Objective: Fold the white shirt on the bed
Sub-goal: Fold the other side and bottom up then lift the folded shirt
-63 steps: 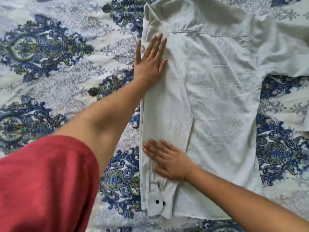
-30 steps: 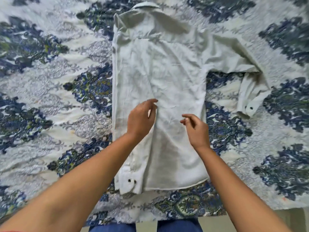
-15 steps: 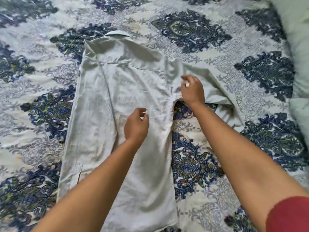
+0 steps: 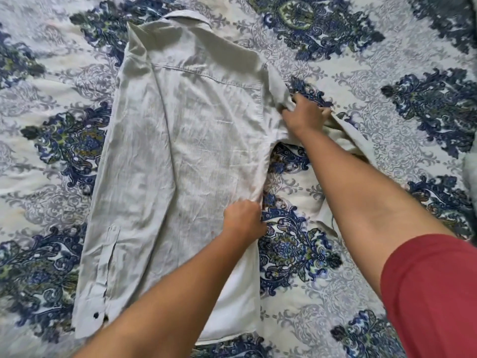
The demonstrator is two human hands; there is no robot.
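The white shirt (image 4: 180, 156) was spread back-up on the bed (image 4: 387, 60), its thin, limp cloth judged light and easily creased. Its side seam was pinched by the left hand (image 4: 244, 220), and the sleeve root was clenched in the right hand (image 4: 304, 117); those edges were judged the best holds.

Left hand (image 4: 242, 220) pinches the white shirt (image 4: 180, 164) side seam; right hand (image 4: 304, 116) grips its sleeve (image 4: 353, 136) on the bed (image 4: 387, 60).

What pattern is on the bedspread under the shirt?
Blue ornate damask medallions on a white bedspread, seen in the head view.
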